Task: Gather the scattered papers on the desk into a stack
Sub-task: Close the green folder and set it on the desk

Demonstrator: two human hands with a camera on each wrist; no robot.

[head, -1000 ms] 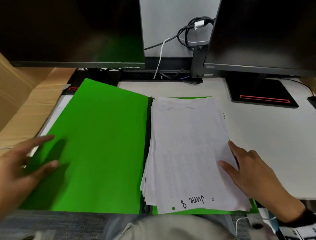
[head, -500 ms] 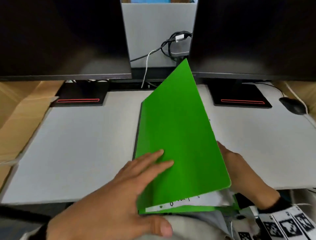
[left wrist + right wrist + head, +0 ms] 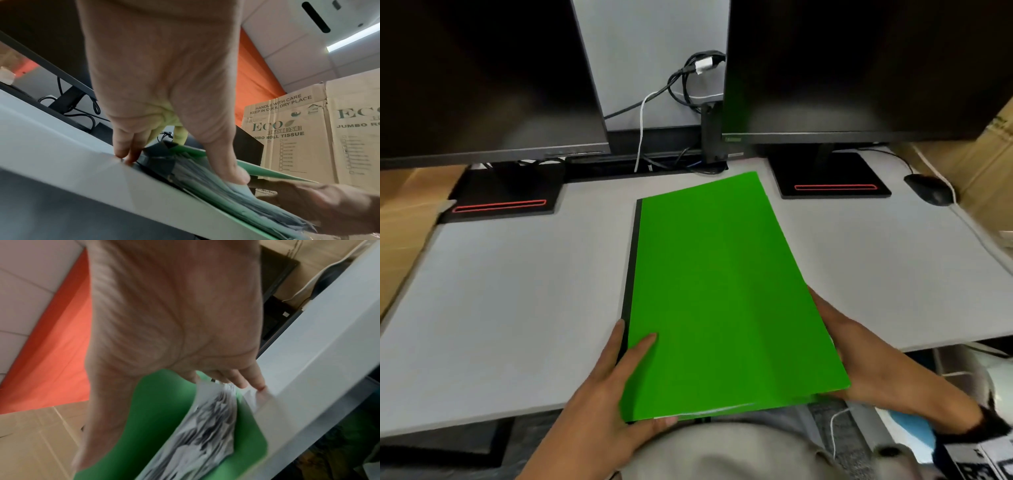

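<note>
A green folder (image 3: 722, 291) lies on the grey desk (image 3: 517, 291), its cover almost down over the stack of papers (image 3: 705, 411), of which only a thin white near edge shows. My left hand (image 3: 633, 377) pinches the folder's near left corner, fingers on the cover and by the black spine, thumb at the near edge. In the left wrist view the thumb (image 3: 232, 175) presses on the papers (image 3: 236, 199) under the cover (image 3: 267, 172). My right hand (image 3: 859, 359) reaches under the cover's right edge, its fingers (image 3: 246, 379) straight against the papers (image 3: 211, 418).
Two dark monitors (image 3: 482, 85) stand at the back on black bases, with cables (image 3: 688, 85) between them. A black mouse (image 3: 928, 193) lies at the far right. Cardboard boxes (image 3: 287, 138) flank the desk on both sides.
The folder lay open with the papers bare; my left hand swung the cover over to the right and down. The right hand stayed at the papers' right edge.
</note>
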